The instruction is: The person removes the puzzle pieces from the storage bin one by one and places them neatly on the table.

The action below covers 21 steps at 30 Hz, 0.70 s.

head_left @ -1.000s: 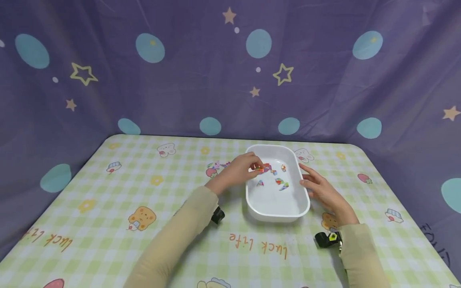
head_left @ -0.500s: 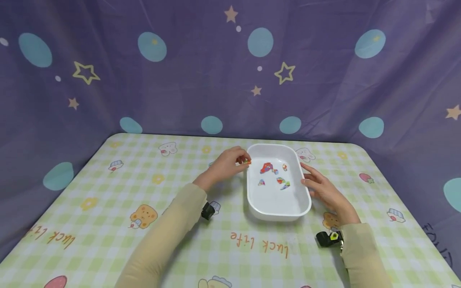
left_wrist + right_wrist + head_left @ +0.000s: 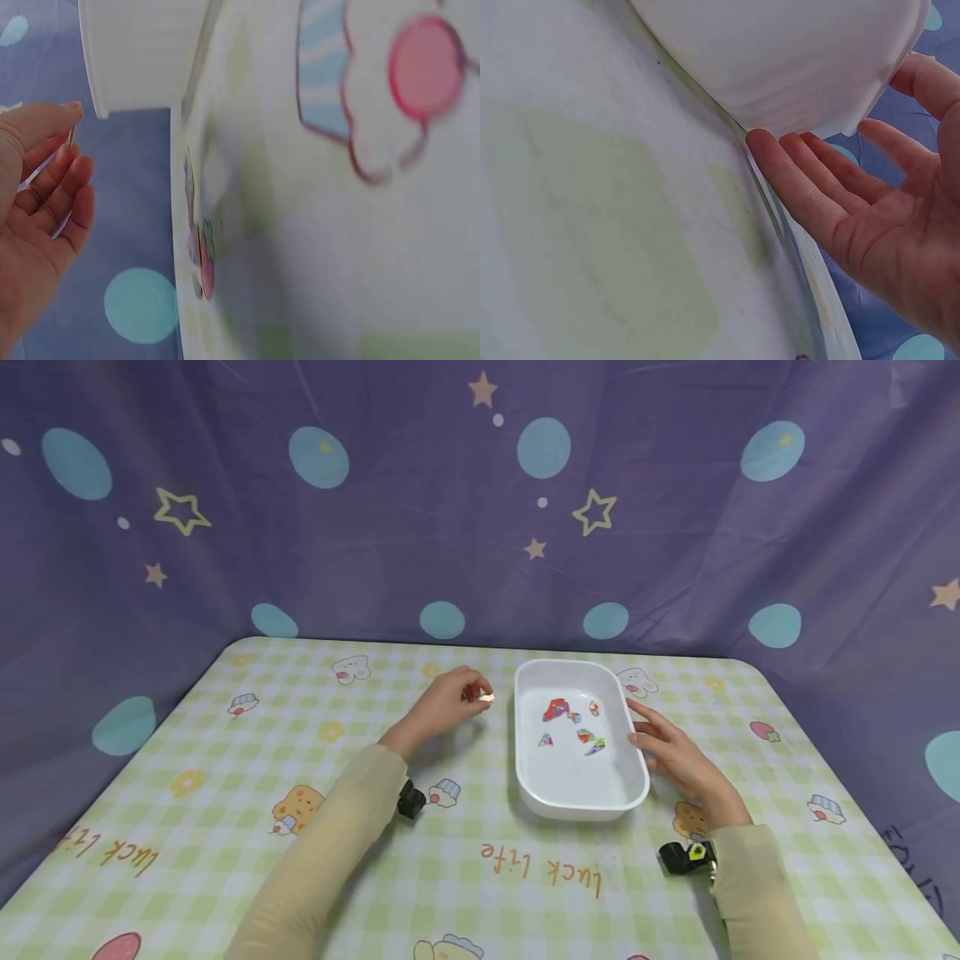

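My left hand [image 3: 444,703] hovers above the cloth, left of the white tray [image 3: 582,812], pinching a small shiny piece [image 3: 487,698] between thumb and fingertips. Seen edge-on in the left wrist view, that piece [image 3: 71,137] is thin, and the left hand's [image 3: 45,195] other fingers curve loosely. Several small colourful pieces lie flat inside the tray, among them a larger red one [image 3: 556,709]. At the tray's right side, my right hand [image 3: 681,760] rests its fingertips on the wall. The right wrist view shows this hand [image 3: 885,187] with extended fingers against the tray [image 3: 780,60].
A green and white checked cloth [image 3: 525,918] with printed cartoons covers the table. Behind it hangs a purple curtain [image 3: 390,527] with stars and blue spots. Black wrist cameras are worn at the left [image 3: 410,800] and right [image 3: 678,858] wrists.
My left hand has moved left, from over the tray to beside it, carrying a small piece out. The right hand has stayed at the tray's side.
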### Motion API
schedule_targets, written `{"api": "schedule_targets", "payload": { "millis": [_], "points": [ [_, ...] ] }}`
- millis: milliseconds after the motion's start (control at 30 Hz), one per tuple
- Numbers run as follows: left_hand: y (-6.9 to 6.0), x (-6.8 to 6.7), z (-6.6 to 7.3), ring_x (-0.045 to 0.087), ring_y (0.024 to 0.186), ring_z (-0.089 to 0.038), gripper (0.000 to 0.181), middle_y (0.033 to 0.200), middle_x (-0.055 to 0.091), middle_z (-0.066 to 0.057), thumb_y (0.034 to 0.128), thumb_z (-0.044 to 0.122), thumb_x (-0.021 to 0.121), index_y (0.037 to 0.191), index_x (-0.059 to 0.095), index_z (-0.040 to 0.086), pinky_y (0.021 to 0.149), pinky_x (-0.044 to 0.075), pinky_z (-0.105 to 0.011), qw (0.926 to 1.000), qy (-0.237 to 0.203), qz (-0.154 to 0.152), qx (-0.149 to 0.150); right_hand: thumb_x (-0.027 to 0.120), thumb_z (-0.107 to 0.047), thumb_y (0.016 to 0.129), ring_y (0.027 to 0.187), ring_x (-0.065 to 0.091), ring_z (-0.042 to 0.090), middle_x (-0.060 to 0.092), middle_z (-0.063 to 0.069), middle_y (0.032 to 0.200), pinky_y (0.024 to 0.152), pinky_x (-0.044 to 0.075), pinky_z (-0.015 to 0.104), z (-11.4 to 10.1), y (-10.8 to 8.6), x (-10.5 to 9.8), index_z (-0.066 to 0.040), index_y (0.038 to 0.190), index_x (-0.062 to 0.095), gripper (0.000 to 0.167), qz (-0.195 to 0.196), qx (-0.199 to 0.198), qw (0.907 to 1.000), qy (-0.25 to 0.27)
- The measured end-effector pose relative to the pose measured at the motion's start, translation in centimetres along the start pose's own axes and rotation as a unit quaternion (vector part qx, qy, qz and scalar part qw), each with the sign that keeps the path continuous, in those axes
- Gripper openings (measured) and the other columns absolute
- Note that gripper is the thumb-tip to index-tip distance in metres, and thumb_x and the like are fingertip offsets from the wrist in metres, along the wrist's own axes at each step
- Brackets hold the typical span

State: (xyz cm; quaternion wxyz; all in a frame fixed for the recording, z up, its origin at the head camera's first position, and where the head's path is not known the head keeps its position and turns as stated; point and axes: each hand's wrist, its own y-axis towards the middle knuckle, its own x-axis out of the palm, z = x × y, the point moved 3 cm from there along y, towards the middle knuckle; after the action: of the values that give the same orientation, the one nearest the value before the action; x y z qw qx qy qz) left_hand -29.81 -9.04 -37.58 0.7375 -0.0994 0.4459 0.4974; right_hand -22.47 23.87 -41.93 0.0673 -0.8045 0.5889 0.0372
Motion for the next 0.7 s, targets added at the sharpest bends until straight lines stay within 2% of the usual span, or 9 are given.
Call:
{"api": "schedule_targets", "payload": {
  "millis": [433, 600, 700],
  "points": [
    [-0.9, -1.5, -3.2, 0.052, 0.077, -0.016, 0.015, 0.083, 0.055, -0.004, 0.0831, 0.016, 0.065, 0.096, 0.065, 0.01, 0.066, 0.046, -0.029, 0.9977, -0.02, 0.013, -0.063, 0.048, -0.022, 0.094, 0.101, 0.056, 0.004, 0.027, 0.026, 0.14, 0.08, 0.05, 0.031, 0.2, 0.1, -0.4, -0.019, 0.147, 0.014, 0.063, 0.002, 0.001, 1.0, -0.008],
    [-0.8, -1.9, -4.4, 0.052, 0.078, -0.017, 0.014, 0.083, 0.057, -0.004, 0.0821, 0.015, 0.066, 0.095, 0.065, 0.009, 0.071, 0.042, -0.029, 0.9973, 0.004, 0.022, -0.07, 0.049, -0.023, 0.094, 0.102, 0.056, 0.004, 0.027, 0.023, 0.141, 0.081, 0.05, 0.032, 0.2, 0.3, -0.5, -0.022, 0.147, 0.015, 0.063, 0.004, 0.007, 1.0, -0.006],
    [-0.9, -2.3, -5.1, 0.052, 0.078, -0.018, 0.014, 0.083, 0.058, -0.005, 0.0817, 0.014, 0.066, 0.094, 0.065, 0.009, 0.071, 0.042, -0.03, 0.9961, 0.014, 0.022, -0.084, 0.05, -0.024, 0.093, 0.102, 0.056, 0.005, 0.028, 0.022, 0.141, 0.082, 0.05, 0.033, 0.2, 0.3, -0.5, -0.023, 0.147, 0.015, 0.063, 0.006, 0.011, 0.9999, -0.005]
  ]
}}
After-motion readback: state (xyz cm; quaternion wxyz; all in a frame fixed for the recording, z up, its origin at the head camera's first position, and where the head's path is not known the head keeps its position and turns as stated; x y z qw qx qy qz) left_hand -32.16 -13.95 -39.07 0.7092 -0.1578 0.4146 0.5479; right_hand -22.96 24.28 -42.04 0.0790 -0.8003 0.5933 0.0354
